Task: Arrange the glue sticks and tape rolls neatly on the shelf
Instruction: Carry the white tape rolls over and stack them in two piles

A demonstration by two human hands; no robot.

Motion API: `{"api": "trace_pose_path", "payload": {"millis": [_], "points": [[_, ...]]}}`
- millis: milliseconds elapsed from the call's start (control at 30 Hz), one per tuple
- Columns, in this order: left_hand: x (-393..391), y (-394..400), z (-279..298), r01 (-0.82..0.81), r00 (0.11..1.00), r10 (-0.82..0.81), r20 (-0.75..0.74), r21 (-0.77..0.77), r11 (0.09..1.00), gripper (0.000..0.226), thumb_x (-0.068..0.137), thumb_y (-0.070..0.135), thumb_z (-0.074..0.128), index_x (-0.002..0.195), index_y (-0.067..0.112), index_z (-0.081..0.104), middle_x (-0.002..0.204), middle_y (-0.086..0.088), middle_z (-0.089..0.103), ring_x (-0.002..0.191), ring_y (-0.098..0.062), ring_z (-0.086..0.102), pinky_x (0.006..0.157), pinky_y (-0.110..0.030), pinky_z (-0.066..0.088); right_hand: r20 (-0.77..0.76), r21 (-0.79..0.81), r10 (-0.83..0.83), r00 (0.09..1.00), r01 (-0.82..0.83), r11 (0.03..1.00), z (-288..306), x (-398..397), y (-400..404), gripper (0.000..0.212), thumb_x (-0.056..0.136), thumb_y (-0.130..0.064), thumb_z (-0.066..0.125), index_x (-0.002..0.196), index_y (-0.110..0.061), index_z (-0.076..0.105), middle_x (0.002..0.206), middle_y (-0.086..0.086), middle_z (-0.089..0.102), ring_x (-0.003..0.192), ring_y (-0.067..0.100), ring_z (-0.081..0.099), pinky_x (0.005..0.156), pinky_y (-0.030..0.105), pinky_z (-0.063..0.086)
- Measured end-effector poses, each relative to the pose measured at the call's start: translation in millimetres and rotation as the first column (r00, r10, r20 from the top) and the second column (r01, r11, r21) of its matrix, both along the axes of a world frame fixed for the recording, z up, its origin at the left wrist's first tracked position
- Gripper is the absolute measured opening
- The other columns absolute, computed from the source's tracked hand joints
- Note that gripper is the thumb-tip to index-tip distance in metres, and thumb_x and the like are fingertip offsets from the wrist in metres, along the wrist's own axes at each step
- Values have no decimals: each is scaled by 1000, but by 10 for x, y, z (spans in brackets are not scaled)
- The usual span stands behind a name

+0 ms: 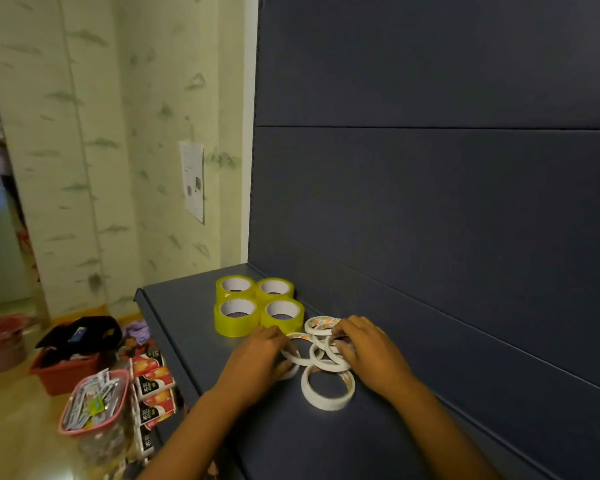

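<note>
Hands flank thin white paper tape rolls (321, 355): left hand (262, 355) at 9, right hand (362, 344) at 3; fingers curled onto rims; nearest roll (328, 389) lies flat, untouched, at 6.

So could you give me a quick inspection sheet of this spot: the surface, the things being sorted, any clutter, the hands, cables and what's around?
Surface: dark blue shelf, against a matching back panel.
Job's things: four yellow tape rolls lying flat in a tidy square; white tape rolls in a loose overlapping pile. No glue sticks seen.
Clutter: nothing seen on the shelf.
Hands: left hand and right hand both resting on the white pile; grip unclear.
Cables: nothing seen.
Surroundings: floor holds a pink tub of packets, a red box, juice cartons, a red bucket; paper notice on the wall.
</note>
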State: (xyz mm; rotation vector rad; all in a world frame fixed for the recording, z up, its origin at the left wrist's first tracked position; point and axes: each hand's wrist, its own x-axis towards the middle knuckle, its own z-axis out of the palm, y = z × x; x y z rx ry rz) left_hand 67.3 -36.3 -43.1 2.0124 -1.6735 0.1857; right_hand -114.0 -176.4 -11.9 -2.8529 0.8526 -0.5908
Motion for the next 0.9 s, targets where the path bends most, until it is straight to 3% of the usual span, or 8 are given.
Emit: {"api": "trace_pose_path", "payload": {"millis": [267, 500, 600, 733, 900], "points": [[273, -400, -149, 177, 983, -181, 43, 82, 981, 25, 84, 28, 67, 109, 28, 70, 108, 7, 63, 104, -15, 49, 87, -30, 43, -106, -55, -11, 994, 5, 998, -62, 371, -330, 27, 100, -24, 48, 126, -23, 58, 126, -6, 54, 114, 12, 49, 94, 24, 38], [401, -502, -99, 219, 967, -233, 105, 126, 968, 21, 89, 28, 61, 107, 29, 72, 108, 5, 66, 105, -17, 50, 87, -31, 43, -193, -65, -73, 979, 61, 996, -78, 518, -364, 26, 100, -25, 50, 125, -23, 57, 126, -4, 55, 113, 14, 51, 94, 24, 38], [429, -489, -15, 218, 956, -240, 169, 137, 966, 21, 90, 28, 59, 107, 28, 70, 110, 3, 63, 107, -20, 51, 88, -36, 44, -150, -89, -107, 983, 94, 992, -11, 508, -310, 22, 99, -21, 50, 120, -24, 57, 123, -5, 55, 111, 15, 50, 89, 21, 35], [504, -354, 119, 206, 954, -220, 202, 90, 974, 22, 93, 29, 58, 113, 26, 67, 117, 3, 59, 112, -18, 47, 88, -32, 41, -72, -112, -116, 991, 108, 988, 68, 458, -166, 19, 99, -22, 49, 116, -23, 57, 118, -7, 54, 105, 11, 48, 81, 16, 29], [634, -156, 293, 180, 971, -177, 163, -7, 984, 23, 94, 31, 58, 116, 28, 65, 120, 5, 58, 114, -17, 46, 92, -32, 41, -6, -81, -168, 986, 167, 983, 133, 367, -14, 14, 98, -21, 51, 108, -26, 59, 110, -7, 54, 97, 11, 50, 79, 19, 36]]}}
